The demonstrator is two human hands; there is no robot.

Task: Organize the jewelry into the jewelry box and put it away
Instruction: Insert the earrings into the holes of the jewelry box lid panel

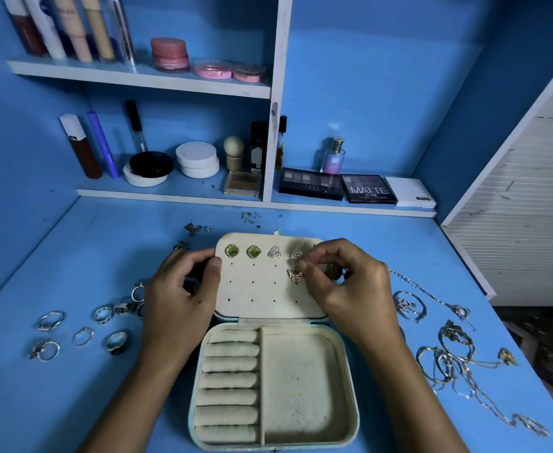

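Cream jewelry box (304,380) lies open; left hand (183,289) grips its lid, right hand (343,282) pinches butterfly earring (295,276).

A: Light? 
B: Dim, cool blue cast, soft and even; faint shadows under the hands.
A: Sharpness? 
B: Crisp near the fingertips; necklaces (448,354) out right go soft.
A: Distortion? 
B: Wide-angle bending, shelves (138,76) bow, corners darken. Slight glare on the rings (82,335).

Top-shelf bottles (69,24): tops cut off by the upper edge.
Studs (192,229) behind the box: too small to identify.
Right fingertips (312,268): cover the lid's right edge.
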